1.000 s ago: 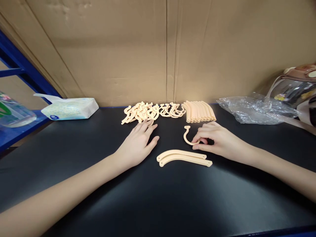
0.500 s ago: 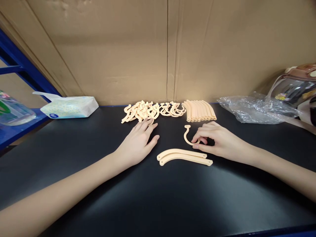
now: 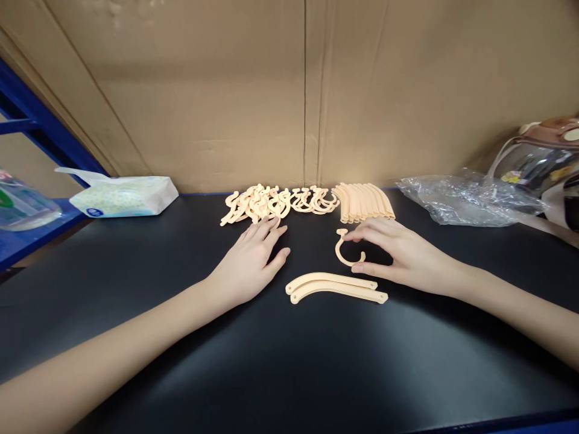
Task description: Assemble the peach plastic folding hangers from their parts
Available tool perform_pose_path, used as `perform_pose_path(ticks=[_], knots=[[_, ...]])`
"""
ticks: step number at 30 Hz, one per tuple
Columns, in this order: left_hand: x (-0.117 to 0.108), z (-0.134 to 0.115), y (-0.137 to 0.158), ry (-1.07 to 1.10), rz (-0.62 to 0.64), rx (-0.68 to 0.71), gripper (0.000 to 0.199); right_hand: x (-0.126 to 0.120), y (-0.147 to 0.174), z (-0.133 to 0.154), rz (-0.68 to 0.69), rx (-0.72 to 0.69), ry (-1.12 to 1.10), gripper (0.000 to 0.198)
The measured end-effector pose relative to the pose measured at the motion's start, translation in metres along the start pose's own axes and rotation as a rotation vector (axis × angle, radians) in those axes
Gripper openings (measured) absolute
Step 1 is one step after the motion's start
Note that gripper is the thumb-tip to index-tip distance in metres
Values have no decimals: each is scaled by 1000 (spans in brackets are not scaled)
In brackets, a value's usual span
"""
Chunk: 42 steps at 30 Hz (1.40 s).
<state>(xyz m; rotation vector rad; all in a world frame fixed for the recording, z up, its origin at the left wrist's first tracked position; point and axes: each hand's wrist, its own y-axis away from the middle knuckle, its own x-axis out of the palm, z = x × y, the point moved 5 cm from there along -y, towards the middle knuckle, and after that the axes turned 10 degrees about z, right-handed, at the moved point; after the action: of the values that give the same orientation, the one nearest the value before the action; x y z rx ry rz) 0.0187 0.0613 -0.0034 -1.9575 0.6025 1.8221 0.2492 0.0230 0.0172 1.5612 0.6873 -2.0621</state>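
A peach plastic hook (image 3: 342, 254) lies on the black tabletop. My right hand (image 3: 384, 246) is around its right side, thumb and fingers apart, with a fingertip close to its upper end; whether it touches I cannot tell. Below the hook, two curved peach arms (image 3: 335, 286) with holes at their ends lie side by side. My left hand (image 3: 256, 259) rests open and palm down, its fingertips near a pile of small curved peach pieces (image 3: 256, 204). Several more hooks (image 3: 314, 200) lie beside that pile, and a row of curved arms (image 3: 365, 202) is to their right.
A tissue pack (image 3: 126, 196) sits at the back left, near a clear bottle (image 3: 27, 205) on a blue shelf frame (image 3: 45, 129). At the back right lies a crumpled clear plastic bag (image 3: 465, 199) before a transparent container with a brown lid (image 3: 536, 154). Cardboard (image 3: 203, 90) stands behind.
My right hand has opened, letting go of the hook's lower curve; its fingers moved up toward the hook's upper end. My left hand stays in place. The view has shifted slightly.
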Motion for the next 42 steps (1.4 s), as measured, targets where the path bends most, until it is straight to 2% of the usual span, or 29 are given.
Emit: perform_pose_path(ticks=[3,7,16,30,34,37,39,42], knots=[[0,0,0,1,6,-5,55,1,2,-4,35,27,42,56],[-1,0,0,11,-2,-1,54,-1,4,-6,55,43,79,61],[-1,1,0,14,-13,3,53,-1,4,-7,77,29,108,53],[-1,-1,2,-63,-41,-3,52,-1,4,-5,98,27,123,55],[-19,0,4,-183,-153,2,50,0,5,-6,88,23,124,54],[-40,14,6,-227,-245,-131,41,2,5,-7,102,32,128,55],[-51,24,7,-230,-253,-225,34,2,5,-8,111,41,132,56],[-56,33,7,-132,-198,-273,31,3,5,-8,113,49,133,58]])
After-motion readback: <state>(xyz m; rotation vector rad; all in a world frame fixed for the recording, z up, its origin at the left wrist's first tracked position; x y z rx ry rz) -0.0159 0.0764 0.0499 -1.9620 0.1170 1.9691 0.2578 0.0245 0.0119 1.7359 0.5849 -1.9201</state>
